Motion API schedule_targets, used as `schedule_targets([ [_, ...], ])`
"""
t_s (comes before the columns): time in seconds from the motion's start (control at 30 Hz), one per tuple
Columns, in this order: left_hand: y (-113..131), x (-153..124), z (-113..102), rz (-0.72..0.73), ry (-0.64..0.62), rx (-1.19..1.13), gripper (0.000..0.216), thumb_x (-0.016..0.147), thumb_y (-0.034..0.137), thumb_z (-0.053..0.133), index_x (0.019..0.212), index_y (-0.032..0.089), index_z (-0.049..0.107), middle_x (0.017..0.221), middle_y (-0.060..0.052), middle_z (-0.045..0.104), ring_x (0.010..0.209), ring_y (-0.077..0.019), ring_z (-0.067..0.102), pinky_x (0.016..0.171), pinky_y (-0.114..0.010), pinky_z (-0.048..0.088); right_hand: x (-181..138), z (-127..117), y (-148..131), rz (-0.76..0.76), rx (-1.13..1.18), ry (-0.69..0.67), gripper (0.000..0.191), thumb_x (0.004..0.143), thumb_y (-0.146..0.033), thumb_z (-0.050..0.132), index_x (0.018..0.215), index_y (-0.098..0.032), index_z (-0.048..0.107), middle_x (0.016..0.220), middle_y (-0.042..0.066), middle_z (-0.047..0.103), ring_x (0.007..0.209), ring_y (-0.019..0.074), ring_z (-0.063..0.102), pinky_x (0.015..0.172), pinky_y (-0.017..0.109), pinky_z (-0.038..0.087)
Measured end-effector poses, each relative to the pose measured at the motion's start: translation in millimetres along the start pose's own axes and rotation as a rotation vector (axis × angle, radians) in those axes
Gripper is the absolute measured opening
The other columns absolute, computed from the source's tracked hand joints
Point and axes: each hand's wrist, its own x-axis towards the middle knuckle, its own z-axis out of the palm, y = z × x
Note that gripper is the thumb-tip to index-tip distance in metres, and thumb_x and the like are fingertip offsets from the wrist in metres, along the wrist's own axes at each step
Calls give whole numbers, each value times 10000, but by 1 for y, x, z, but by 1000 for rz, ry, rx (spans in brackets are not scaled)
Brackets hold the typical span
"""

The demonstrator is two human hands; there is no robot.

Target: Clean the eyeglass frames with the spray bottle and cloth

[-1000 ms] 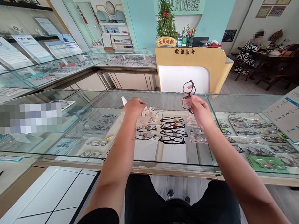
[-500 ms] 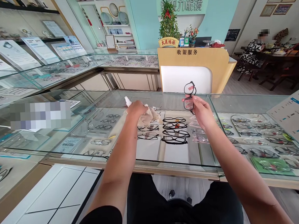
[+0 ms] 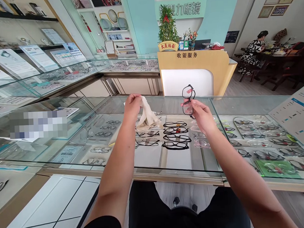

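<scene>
My left hand (image 3: 133, 104) is closed, pinching the top of a cream cleaning cloth (image 3: 148, 114) that hangs down over the glass counter. A sliver of something white shows behind that hand, mostly hidden. Held upright on end in my right hand (image 3: 201, 112) is a pair of black-framed eyeglasses (image 3: 187, 92), with red marks on the lenses. My right fingers grip the frame near the bridge and lower lens. Beneath, several black eyeglasses (image 3: 177, 138) are lined up in a column inside the display case, beside pink and clear frames (image 3: 202, 143).
The glass display counter (image 3: 179, 169) runs across in front of me. A sign board (image 3: 296, 112) stands at right, and a blurred card (image 3: 38, 125) at left. Beyond are a wooden cashier desk (image 3: 221, 65) and a seated person (image 3: 254, 54) at a table.
My left hand has risen slightly, and the cloth, bunched before, now hangs loose from the fingers. The white bottle tip beside that hand has nearly vanished from sight. My right hand still holds the eyeglasses.
</scene>
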Motion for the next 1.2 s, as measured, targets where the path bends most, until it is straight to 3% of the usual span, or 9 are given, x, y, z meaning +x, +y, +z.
schedule_targets([
  [0.23,35,-23,2,73,-98,-380,236,690,293,631,902,258,532,819,-6,539,760,-174,589,649,-269,464,-6,10,-4,-3,-31,-55,409,946,-695,792,1024,-301,867,1221,37,860,848,196,695,802,361,542],
  [0.47,55,-56,9,57,-299,-461,333,632,269,625,953,259,536,847,-9,501,703,-158,518,648,-286,436,-18,26,-10,22,-18,-139,434,929,-731,800,958,-303,871,1130,30,863,862,202,678,860,358,551],
  [0.73,48,-76,30,68,-451,-409,313,682,313,747,923,257,556,823,6,524,705,-170,526,633,-306,427,-22,31,-5,61,-27,-196,464,937,-744,787,1092,-321,900,1087,15,864,873,210,651,921,362,548],
  [0.87,42,-76,34,95,-488,-456,337,717,327,847,913,251,584,823,12,565,728,-158,565,631,-283,460,-22,32,-4,72,-26,-184,472,911,-744,813,1049,-302,902,982,18,841,847,199,607,880,343,515],
  [1.03,33,-72,35,172,-553,-536,439,696,349,953,940,242,604,812,33,605,708,-124,570,632,-249,467,-21,35,-4,131,-54,-151,532,869,-763,823,1027,-259,890,989,37,833,829,192,566,881,353,505],
  [1.2,27,-72,36,238,-591,-465,488,739,356,960,1016,258,570,866,38,657,687,-119,581,610,-247,471,-23,37,-3,150,-85,-177,533,881,-765,799,995,-250,871,973,43,821,817,189,549,809,341,477],
])
